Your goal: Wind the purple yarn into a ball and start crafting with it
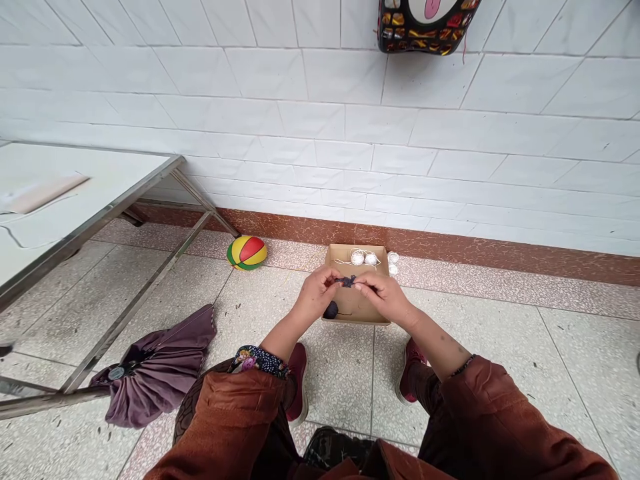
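Note:
Between my two hands a small piece of dark knitted or crocheted yarn work is stretched above a cardboard box. My left hand pinches its left end, and my right hand pinches its right end. Any hook or needle is too small to make out. Below, the open cardboard box sits on the floor. Inside it, a dark yarn ball lies at the near left, with a strand running from it. White yarn balls rest at the box's far side.
More white balls lie just right of the box. A colourful ball sits by the wall, left of the box. A metal-framed table stands at left, with purple cloth near its leg. A patterned bag hangs on the tiled wall.

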`<action>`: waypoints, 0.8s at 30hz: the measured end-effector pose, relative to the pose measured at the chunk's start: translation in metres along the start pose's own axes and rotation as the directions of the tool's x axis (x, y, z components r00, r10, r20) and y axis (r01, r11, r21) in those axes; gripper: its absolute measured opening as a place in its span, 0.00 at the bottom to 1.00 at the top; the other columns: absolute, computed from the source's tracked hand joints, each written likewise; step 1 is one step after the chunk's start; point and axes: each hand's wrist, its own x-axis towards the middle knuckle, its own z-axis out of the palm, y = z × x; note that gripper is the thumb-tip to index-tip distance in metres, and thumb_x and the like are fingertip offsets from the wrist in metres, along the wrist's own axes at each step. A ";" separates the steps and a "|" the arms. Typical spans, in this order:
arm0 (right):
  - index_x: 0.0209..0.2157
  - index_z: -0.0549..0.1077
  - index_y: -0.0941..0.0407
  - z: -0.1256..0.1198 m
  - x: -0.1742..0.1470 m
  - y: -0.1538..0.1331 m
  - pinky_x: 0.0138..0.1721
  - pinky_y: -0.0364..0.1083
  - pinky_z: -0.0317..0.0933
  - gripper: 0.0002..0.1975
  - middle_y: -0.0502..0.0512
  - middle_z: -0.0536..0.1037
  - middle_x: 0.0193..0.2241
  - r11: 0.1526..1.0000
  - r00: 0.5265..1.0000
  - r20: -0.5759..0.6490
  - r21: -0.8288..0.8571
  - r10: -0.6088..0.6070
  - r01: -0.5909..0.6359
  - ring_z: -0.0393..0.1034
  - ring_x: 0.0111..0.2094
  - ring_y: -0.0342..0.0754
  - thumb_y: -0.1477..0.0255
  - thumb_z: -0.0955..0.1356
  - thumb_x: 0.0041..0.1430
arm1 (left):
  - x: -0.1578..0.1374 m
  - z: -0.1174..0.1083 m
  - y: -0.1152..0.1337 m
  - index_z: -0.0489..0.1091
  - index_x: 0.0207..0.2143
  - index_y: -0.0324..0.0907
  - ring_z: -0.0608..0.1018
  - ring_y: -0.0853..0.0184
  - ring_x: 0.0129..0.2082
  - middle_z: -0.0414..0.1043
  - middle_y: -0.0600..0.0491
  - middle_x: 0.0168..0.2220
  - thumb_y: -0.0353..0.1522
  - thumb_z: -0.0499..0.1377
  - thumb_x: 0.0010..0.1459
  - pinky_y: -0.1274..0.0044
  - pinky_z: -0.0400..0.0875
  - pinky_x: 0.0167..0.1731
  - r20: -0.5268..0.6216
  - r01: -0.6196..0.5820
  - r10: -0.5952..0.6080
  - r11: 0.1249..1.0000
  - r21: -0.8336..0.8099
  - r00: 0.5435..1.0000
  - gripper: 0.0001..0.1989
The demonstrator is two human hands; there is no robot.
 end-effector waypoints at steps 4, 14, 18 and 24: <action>0.35 0.75 0.54 -0.011 0.005 0.011 0.40 0.47 0.64 0.11 0.54 0.78 0.31 0.997 0.985 -0.156 -0.024 0.071 -0.076 0.72 0.35 0.49 0.66 0.64 0.69 | -0.004 0.001 0.009 0.73 0.33 0.40 0.71 0.70 0.30 0.72 0.55 0.29 0.33 0.64 0.55 0.77 0.64 0.33 0.215 0.074 -0.032 0.978 -0.194 0.976 0.05; 0.39 0.75 0.54 0.033 -0.008 0.015 0.35 0.44 0.61 0.13 0.53 0.78 0.31 0.986 0.985 0.103 -0.105 0.137 -0.126 0.72 0.32 0.48 0.66 0.61 0.71 | -0.001 0.003 0.010 0.71 0.35 0.39 0.73 0.71 0.28 0.72 0.56 0.27 0.37 0.68 0.51 0.77 0.67 0.35 0.094 0.209 -0.189 0.800 -0.562 0.977 0.13; 0.39 0.74 0.55 0.031 -0.011 0.003 0.37 0.44 0.62 0.12 0.53 0.78 0.32 0.994 0.982 0.185 -0.109 0.044 -0.024 0.73 0.34 0.48 0.67 0.61 0.72 | 0.002 0.002 -0.002 0.72 0.33 0.40 0.71 0.70 0.28 0.70 0.56 0.27 0.32 0.64 0.53 0.77 0.65 0.33 -0.043 0.163 -0.187 0.931 -0.327 0.981 0.07; 0.40 0.76 0.54 0.010 -0.003 0.000 0.39 0.45 0.66 0.13 0.55 0.80 0.35 0.999 0.998 0.055 -0.033 -0.010 0.012 0.74 0.35 0.48 0.65 0.61 0.72 | 0.000 0.001 -0.007 0.73 0.32 0.42 0.71 0.68 0.31 0.70 0.55 0.30 0.26 0.60 0.54 0.76 0.63 0.34 -0.021 0.038 -0.036 0.993 0.114 0.999 0.04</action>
